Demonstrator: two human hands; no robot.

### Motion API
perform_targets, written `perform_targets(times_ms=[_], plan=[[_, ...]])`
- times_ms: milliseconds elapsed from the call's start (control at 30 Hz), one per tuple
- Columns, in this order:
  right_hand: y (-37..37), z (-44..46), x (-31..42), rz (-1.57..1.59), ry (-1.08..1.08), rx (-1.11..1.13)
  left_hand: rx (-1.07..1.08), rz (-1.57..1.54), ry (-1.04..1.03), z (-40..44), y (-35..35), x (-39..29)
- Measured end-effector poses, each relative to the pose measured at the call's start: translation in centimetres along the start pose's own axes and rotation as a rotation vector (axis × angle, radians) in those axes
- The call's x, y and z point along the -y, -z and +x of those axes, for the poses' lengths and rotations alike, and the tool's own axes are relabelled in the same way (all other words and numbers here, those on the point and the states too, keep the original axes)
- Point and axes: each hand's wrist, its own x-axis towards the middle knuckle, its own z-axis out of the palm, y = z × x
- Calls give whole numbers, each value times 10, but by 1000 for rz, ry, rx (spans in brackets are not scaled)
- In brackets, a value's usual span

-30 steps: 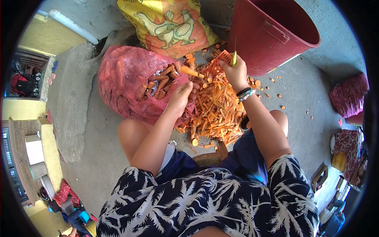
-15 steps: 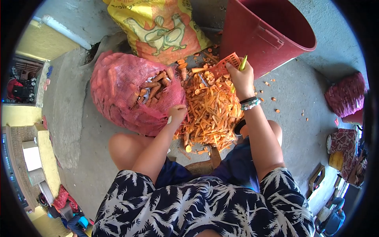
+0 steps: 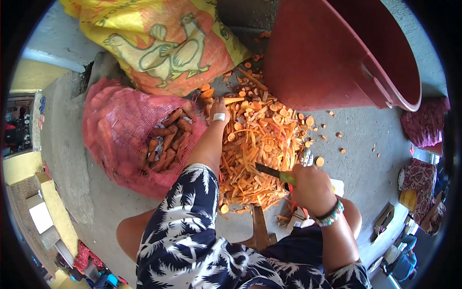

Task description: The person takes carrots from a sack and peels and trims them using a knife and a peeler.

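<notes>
Wrapping the right hand tightly around the green grip of a dark-bladed knife, with fingers pressed together, just beyond a brown wooden piece between the knees. Pointing the blade leftward over a loose heap of orange carrot peelings and round slices, on a grey concrete floor. Reaching the left hand across to the heap's far left edge, with fingers bent at a long, peeled-looking orange carrot; impossible to tell whether pinching it, with the fingertips hidden. Seemingly in the midst of reaching for or handling that carrot, with the knife held apart; calling, by judgement, for a sure hold and a blade turned away from the left fingers. To the left, a pink mesh sack of unpeeled carrots; farther off, a yellow-and-orange sack printed with birds and a large red plastic tub.
</notes>
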Motion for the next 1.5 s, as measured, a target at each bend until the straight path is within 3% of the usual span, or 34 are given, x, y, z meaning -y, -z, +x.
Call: perform_targets(times_ms=[33, 133, 233, 300, 367, 433, 500, 567, 600, 633, 833, 967, 1067, 1100, 1167, 1233, 1367, 1433, 1500], plan=[[5, 1, -3, 25, -21, 6, 11, -3, -5, 12, -3, -4], [9, 6, -10, 30, -47, 81, 313, -26, -1, 31, 5, -16], [8, 4, -11, 5, -33, 128, 360, -17, 109, 28, 0, -16], [12, 2, -11, 58, -14, -3, 318, -112, 194, 20, -14, -11], [14, 3, -9, 124, -21, -100, 348, -1159, 527, 11, -15, 2], [17, 3, -8, 376, 114, -579, 454, -1847, 503, -36, 48, -2], [25, 0, 2, 557, 97, -705, 470, -2088, 364, -86, 109, -12], [10, 14, -2, 943, 247, -779, 530, -2202, 171, -132, 159, -20], [15, 10, 5, 966, 240, -774, 589, -2204, 129, -151, 185, -25], [18, 5, 13, 989, 232, -772, 454, -2173, 187, -175, 207, -37], [11, -12, 36, 1244, 369, -672, 240, -1982, 160, -263, 276, -68], [10, -25, 37, 1273, 446, -546, 325, -1982, 32, -297, 297, -62], [10, -22, 34, 1158, 477, -707, 367, -1919, 73, -314, 301, -65], [12, -21, 36, 1358, 551, -791, 364, -1916, 72, -319, 301, -62], [19, -4, 21, 1198, 417, -1225, 513, -1788, 87, -326, 303, -52], [31, -4, 11, 1419, 241, -1214, 539, -1796, 72, -332, 305, -47], [34, -15, 17, 1430, 269, -1156, 371, -1755, 114, -328, 316, -38], [31, -10, 18, 1541, 208, -1099, 223, -1507, 72, -301, 344, -46], [25, 2, 15, 1835, 211, -1028, 41, -1389, -286, -267, 391, -70]])
